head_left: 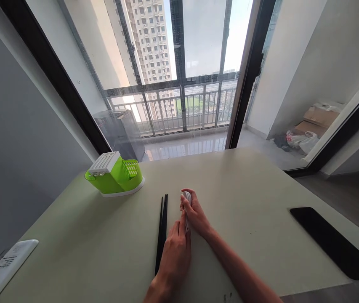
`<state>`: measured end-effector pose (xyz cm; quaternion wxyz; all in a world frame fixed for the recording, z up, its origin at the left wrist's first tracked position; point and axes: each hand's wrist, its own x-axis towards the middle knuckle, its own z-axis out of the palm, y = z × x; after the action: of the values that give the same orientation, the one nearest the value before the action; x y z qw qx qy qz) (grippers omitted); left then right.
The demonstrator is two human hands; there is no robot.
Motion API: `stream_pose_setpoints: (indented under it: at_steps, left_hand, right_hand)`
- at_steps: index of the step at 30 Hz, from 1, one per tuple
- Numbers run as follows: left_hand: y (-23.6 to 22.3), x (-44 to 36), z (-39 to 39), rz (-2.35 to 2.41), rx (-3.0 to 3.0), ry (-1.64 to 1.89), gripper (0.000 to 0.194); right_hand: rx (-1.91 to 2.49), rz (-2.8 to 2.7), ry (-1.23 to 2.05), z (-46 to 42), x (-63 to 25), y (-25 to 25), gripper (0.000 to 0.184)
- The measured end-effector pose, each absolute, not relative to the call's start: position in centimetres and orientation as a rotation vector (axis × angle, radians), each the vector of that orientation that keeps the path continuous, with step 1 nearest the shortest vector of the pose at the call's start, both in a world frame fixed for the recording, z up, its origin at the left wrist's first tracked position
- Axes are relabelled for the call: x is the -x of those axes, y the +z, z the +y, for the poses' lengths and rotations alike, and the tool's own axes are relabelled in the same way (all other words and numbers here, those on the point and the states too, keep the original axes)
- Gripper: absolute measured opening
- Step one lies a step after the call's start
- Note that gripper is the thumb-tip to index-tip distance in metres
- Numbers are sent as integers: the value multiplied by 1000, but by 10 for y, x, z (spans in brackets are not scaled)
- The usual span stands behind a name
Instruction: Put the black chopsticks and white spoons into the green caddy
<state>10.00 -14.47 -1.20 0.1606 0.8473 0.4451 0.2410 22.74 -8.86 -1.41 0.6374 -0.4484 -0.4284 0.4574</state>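
My right hand (196,213) is closed around a small stack of white spoons (187,196), whose rounded, layered ends show between thumb and fingers. Just below it, my left hand (176,240) has its fingers closed about the narrow handle end of the same stack. Most of the handles are hidden by my fingers, and I cannot count the spoons. Beside my left hand lie black chopsticks (161,235), pointing away from me on the table. Farther off to the left stands a green cutlery holder (116,179) with a white slotted lid and a basket-like side.
The pale table (103,240) spreads around my hands. A flat black slab (331,240) lies near its right edge, and a white power strip (11,263) is at the far left. Beyond the table are a dark-framed sliding door (245,75) and balcony; bags and boxes (315,122) sit right.
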Motion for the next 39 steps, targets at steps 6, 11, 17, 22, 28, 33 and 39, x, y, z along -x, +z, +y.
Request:
stream_pose_setpoints:
  at_steps: [6,11,17,22,28,33,39]
  left_hand:
    - [-18,-94,-149,1362,-2599,670,50]
    - [-18,-97,-151,1367,-2613,677,45]
    - [-28,-102,-153,1436,-2636,719,43]
    - [-41,-104,-154,1540,-2653,728,41]
    - [-39,-109,-158,1559,-2618,747,39]
    - [-33,-112,-162,1585,-2579,747,35]
    - [-38,-113,-162,1623,-2587,800,32]
  right_hand:
    - [1149,-1025,956,-85,-229,-23,34]
    - [1237,-1061,897,-83,-231,-26,31]
    - [1317,-1128,808,-84,-232,-27,29]
    - [1367,-1216,723,-82,-232,-29,31]
    - [1425,-1298,598,-83,-232,-30,29]
    - [1464,-1370,507,-83,-231,-34,29]
    - [1522,-1453,421,-79,-231,-42,29]
